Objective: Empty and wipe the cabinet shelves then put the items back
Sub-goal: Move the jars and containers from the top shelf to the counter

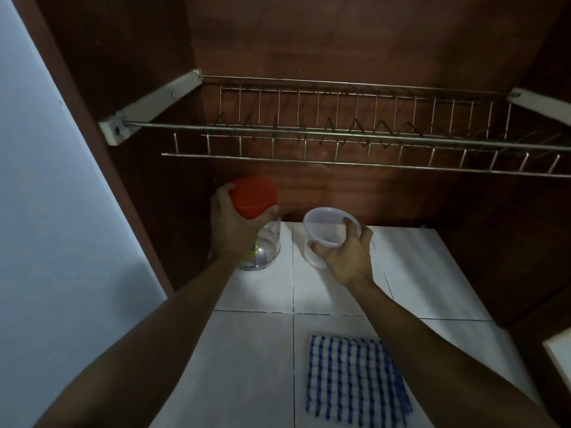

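Red-lidded jar (pixel 255 197) stands upright, gripped by left hand (pixel 234 231), while right hand (pixel 347 257) grips upright tub (pixel 326 225).

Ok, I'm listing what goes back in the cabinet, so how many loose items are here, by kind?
Jars: 1, the red-lidded jar, gripped by the left hand.
Plastic tubs: 1, the clear tub, held by the right hand.
Cloths: 1, the blue checked cloth.
Total: 3.

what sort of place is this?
Most likely a home kitchen: a wire dish rack is mounted inside a brown wooden cabinet, above a white tiled counter with a checked cloth on it. The left hand holds a red-lidded jar, the right hand a clear plastic tub.
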A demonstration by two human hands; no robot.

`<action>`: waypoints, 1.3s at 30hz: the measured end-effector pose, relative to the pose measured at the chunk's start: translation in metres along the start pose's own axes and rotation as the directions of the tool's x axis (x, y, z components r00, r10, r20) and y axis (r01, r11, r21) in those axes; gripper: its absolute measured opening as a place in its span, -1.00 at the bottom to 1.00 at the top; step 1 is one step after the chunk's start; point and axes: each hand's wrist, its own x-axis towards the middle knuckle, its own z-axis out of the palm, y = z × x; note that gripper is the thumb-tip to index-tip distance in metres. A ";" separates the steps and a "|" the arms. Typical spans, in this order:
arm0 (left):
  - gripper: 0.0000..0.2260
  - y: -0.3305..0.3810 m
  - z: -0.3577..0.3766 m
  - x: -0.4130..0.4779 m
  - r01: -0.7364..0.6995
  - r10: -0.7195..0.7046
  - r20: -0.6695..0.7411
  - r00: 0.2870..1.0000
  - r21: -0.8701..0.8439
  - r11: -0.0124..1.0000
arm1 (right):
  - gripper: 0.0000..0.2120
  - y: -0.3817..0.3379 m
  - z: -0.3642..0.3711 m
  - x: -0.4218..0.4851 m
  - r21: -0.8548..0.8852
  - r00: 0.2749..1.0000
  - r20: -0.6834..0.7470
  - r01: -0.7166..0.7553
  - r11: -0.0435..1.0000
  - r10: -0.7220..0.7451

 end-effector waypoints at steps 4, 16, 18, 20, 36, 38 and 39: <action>-0.16 -0.003 0.005 0.002 -0.013 0.012 0.006 1.000 0.014 1.000 | -0.12 0.005 0.004 0.001 0.000 1.000 -0.005 0.008 1.000 -0.008; -0.16 -0.006 0.005 0.002 -0.004 0.003 0.029 1.000 0.009 1.000 | -0.09 0.012 0.012 0.000 -0.061 0.999 -0.017 0.032 0.998 -0.033; -0.14 -0.007 0.005 0.003 -0.015 0.015 0.027 1.000 0.010 1.000 | -0.09 0.013 0.012 0.001 -0.086 0.999 -0.013 0.030 0.996 -0.032; -0.13 -0.010 0.007 0.002 -0.040 0.040 0.020 0.999 0.021 0.999 | -0.09 0.013 0.012 0.001 -0.125 0.999 -0.015 0.027 0.992 -0.029; -0.12 0.004 -0.008 -0.005 -0.170 0.149 0.102 0.984 0.249 0.953 | -0.07 -0.001 -0.015 -0.011 -0.316 0.998 0.009 0.063 0.947 -0.063; -0.17 0.008 -0.012 -0.009 -0.229 0.208 0.100 0.973 0.309 0.923 | -0.10 -0.004 -0.023 -0.013 -0.324 0.996 0.004 0.089 0.942 -0.093; -0.19 0.009 -0.015 -0.011 -0.270 0.251 0.101 0.963 0.336 0.902 | -0.13 -0.006 -0.027 -0.015 -0.338 0.992 0.002 0.116 0.934 -0.123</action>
